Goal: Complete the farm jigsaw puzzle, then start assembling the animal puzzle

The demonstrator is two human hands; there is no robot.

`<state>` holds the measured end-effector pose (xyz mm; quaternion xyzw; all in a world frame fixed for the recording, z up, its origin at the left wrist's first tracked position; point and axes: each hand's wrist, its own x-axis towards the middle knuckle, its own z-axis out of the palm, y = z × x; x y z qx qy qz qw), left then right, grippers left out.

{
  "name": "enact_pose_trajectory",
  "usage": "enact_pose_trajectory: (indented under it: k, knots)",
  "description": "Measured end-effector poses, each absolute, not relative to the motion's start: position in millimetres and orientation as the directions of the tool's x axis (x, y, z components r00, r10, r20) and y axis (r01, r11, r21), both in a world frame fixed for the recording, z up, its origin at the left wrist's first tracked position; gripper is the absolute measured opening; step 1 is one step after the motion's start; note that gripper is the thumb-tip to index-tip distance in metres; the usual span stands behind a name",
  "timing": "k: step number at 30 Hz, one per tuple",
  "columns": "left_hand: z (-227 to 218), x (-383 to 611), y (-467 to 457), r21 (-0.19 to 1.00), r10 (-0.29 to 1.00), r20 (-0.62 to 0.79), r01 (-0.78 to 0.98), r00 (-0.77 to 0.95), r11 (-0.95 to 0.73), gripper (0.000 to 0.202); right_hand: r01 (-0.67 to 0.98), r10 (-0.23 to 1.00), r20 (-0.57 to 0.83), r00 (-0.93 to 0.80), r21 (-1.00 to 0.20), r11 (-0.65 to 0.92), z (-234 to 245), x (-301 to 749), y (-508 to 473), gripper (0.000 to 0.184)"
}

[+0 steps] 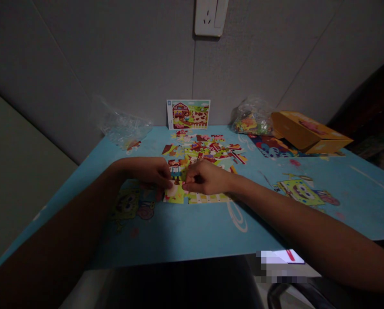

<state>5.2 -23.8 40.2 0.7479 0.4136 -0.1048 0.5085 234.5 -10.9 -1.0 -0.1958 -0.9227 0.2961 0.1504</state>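
Note:
My left hand (155, 172) rests at the left side of a partly joined jigsaw puzzle, its fingers curled and the thumb on a light-green puzzle piece (175, 197). From the other side my right hand (207, 177) reaches in, thumb and forefinger pinched at the right edge of the same area. Under and beside the right hand lies a joined strip with a white fence (207, 198). A puzzle piece with a figure in blue (175, 168) shows between the hands. Behind them are several loose puzzle pieces (214, 148), overlapping in a heap.
A farm picture card (189, 115) leans against the wall. On the left sits a clear plastic bag (124, 128) near a loose piece. At the back right are a bag of pieces (251, 120), a yellow box (310, 131) and a blue picture sheet (269, 148). The table's front edge is close.

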Motion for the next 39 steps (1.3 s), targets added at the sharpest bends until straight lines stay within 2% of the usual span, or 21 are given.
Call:
enact_pose_trajectory:
  k: [4,10,17,23,27,29,39]
  knots:
    - [38.3,7.3,-23.5,0.596,0.52,-0.639,0.792,0.567,-0.132,0.041,0.28,0.433,0.143,-0.89,-0.58,0.765,-1.2,233.2,-11.0,0.02]
    - [37.6,9.7,-24.8,0.546,0.536,-0.678,0.833,0.504,-0.093,0.037,0.318,0.466,0.103,-0.879,-0.601,0.733,1.4,233.2,-10.9,0.02]
    - [35.5,10.6,-25.1,0.52,0.541,-0.691,0.849,0.48,-0.088,0.036,0.33,0.477,0.09,-0.874,-0.612,0.719,0.8,233.2,-11.1,0.018]
    - [34.1,9.4,-24.9,0.535,0.533,-0.685,0.84,0.496,-0.093,0.038,0.26,0.422,0.123,-0.898,-0.627,0.735,3.3,236.7,-11.1,0.011]
    - [34.0,9.5,-25.0,0.543,0.529,-0.684,0.835,0.502,-0.091,0.038,0.257,0.397,0.11,-0.911,-0.601,0.757,6.4,237.7,-12.1,0.031]
    - [34.4,10.0,-25.2,0.537,0.534,-0.684,0.839,0.497,-0.093,0.037,0.262,0.391,0.115,-0.913,-0.568,0.78,6.8,237.1,-12.5,0.034]
    - [40.3,9.4,-27.7,0.509,0.532,-0.69,0.852,0.491,-0.125,0.043,0.307,0.44,0.082,-0.894,-0.603,0.736,6.6,234.4,-14.1,0.023]
